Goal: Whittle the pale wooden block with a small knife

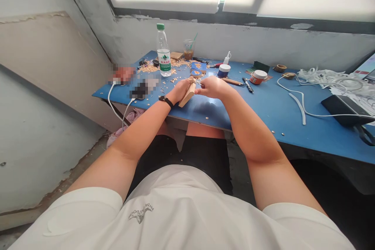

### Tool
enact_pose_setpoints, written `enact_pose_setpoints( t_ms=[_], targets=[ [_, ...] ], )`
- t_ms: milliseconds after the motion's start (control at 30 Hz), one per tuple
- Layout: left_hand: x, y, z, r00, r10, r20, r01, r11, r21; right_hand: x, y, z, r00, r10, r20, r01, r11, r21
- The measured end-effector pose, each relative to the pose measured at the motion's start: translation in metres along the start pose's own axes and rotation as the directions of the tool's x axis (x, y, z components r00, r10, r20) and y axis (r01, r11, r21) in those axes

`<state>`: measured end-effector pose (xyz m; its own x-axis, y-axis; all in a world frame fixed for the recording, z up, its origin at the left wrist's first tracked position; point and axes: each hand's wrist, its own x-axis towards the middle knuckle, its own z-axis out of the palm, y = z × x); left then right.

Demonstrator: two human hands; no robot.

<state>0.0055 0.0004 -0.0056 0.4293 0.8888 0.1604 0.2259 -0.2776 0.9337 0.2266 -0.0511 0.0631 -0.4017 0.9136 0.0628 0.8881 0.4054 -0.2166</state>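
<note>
Gripped in the left hand (pixel 179 91) is a pale wooden block (pixel 188 95), its fingers closed around the upper part while the lower end is left jutting toward the wearer, tilted, over the near edge of the blue table (pixel 263 113). A slim tool (pixel 198 83), mostly hidden, is pinched in the right hand (pixel 216 87), whose fingers are held close beside the block's right side; whether the block is touched by them cannot be told. Beyond the hands, a blue jar (pixel 224 71) and an orange jar (pixel 258 77) are set to the right, wood shavings (pixel 149 67) are scattered to the left, and a water bottle (pixel 164 54) is stood upright among them.
</note>
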Motion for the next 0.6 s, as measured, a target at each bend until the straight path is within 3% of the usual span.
enact_pose_setpoints(
  t_ms=[100,300,433,600],
  targets=[
    [0.001,0.0,0.003,0.994,-0.087,-0.071,0.085,0.996,-0.024,-0.006,0.002,-0.004,0.997,-0.071,0.017,0.07,0.996,0.06],
    [0.0,-0.002,0.003,0.998,0.057,-0.042,-0.053,0.995,0.086,-0.015,-0.007,-0.012,0.995,-0.078,0.056,0.073,0.994,0.075],
    [-0.004,0.003,0.002,0.998,0.053,-0.041,-0.048,0.992,0.114,-0.019,-0.016,-0.017,0.997,-0.024,0.071,0.023,1.0,0.015],
    [-0.005,0.005,-0.002,0.996,0.083,-0.036,-0.077,0.989,0.127,-0.02,-0.015,-0.018,0.997,-0.057,0.047,0.057,0.998,0.013]
  ],
)
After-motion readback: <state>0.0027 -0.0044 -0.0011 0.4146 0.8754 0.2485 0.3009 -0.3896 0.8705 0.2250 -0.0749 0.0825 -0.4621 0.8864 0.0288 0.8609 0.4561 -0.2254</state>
